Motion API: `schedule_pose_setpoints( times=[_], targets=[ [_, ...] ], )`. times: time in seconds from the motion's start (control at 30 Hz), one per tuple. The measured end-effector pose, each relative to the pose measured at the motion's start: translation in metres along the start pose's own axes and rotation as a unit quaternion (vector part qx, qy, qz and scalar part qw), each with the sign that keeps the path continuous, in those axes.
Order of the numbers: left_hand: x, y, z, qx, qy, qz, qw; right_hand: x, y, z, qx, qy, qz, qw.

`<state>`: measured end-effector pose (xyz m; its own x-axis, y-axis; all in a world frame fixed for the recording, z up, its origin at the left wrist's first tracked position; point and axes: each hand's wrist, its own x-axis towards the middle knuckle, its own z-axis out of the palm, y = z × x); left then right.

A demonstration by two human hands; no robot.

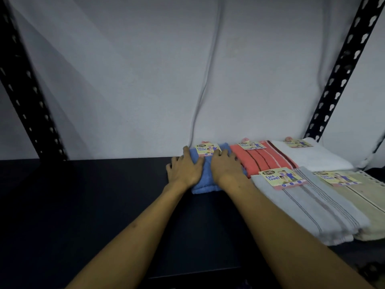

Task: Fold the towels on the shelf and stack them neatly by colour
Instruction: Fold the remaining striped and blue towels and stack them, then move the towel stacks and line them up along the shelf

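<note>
A folded blue towel (206,185) with a paper label lies on the dark shelf (93,205) against the back wall. My left hand (185,168) presses flat on its left side with fingers spread. My right hand (226,165) presses flat on its right side. Right of it lies a folded coral towel (260,161) with dark stripes, then a white towel (318,158). In front of those lie a grey striped towel (312,211) and a beige towel (366,205), each with a label.
Black perforated shelf uprights stand at the left (27,90) and right (341,69). A grey cable (208,80) hangs down the pale wall behind the blue towel. The shelf's left half is bare dark surface.
</note>
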<state>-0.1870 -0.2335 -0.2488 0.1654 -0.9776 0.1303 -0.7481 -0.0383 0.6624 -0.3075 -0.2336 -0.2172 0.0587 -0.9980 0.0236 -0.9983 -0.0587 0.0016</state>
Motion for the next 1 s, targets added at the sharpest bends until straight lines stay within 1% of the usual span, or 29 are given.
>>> schedule_pose_setpoints(
  times=[0.1,0.17,0.37,0.47,0.57,0.63,0.67,0.73,0.77,0.8,0.87,0.93,1.0],
  targets=[
    [-0.004,0.000,-0.008,-0.118,0.006,0.022,0.993,-0.003,0.002,-0.003,0.057,-0.006,0.013,0.998],
    [-0.007,0.003,-0.013,-0.174,0.005,0.014,0.985,-0.005,0.008,-0.006,0.075,-0.012,0.004,0.997],
    [-0.015,0.005,-0.022,-0.179,0.004,0.022,0.984,-0.026,0.023,-0.021,0.134,-0.007,-0.044,0.990],
    [-0.015,0.004,-0.020,-0.180,-0.005,0.022,0.983,-0.053,0.040,-0.037,0.213,0.052,-0.089,0.972],
    [-0.012,0.002,-0.019,-0.191,0.001,0.017,0.981,-0.086,0.064,-0.045,0.264,0.140,-0.098,0.949],
    [-0.015,0.003,-0.021,-0.191,0.005,0.032,0.981,-0.104,0.085,-0.043,0.264,0.178,-0.075,0.945],
    [-0.016,0.003,-0.022,-0.165,0.017,0.047,0.985,-0.112,0.097,-0.040,0.250,0.193,-0.054,0.947],
    [-0.021,0.004,-0.022,-0.058,0.043,0.080,0.994,-0.126,0.121,-0.032,0.210,0.219,-0.005,0.953],
    [-0.024,0.004,-0.020,-0.027,0.034,0.085,0.995,-0.131,0.130,-0.027,0.196,0.223,0.011,0.955],
    [-0.028,0.004,-0.017,-0.028,0.014,0.079,0.996,-0.137,0.137,-0.023,0.188,0.219,0.018,0.957],
    [-0.033,0.006,-0.012,-0.080,-0.009,0.054,0.995,-0.142,0.145,-0.013,0.187,0.193,0.015,0.963],
    [-0.038,0.008,-0.011,-0.122,0.020,0.036,0.992,-0.143,0.148,-0.004,0.173,0.178,0.001,0.969],
    [-0.044,0.011,-0.013,-0.118,0.035,0.032,0.992,-0.143,0.148,0.002,0.151,0.181,-0.013,0.972]
  ],
)
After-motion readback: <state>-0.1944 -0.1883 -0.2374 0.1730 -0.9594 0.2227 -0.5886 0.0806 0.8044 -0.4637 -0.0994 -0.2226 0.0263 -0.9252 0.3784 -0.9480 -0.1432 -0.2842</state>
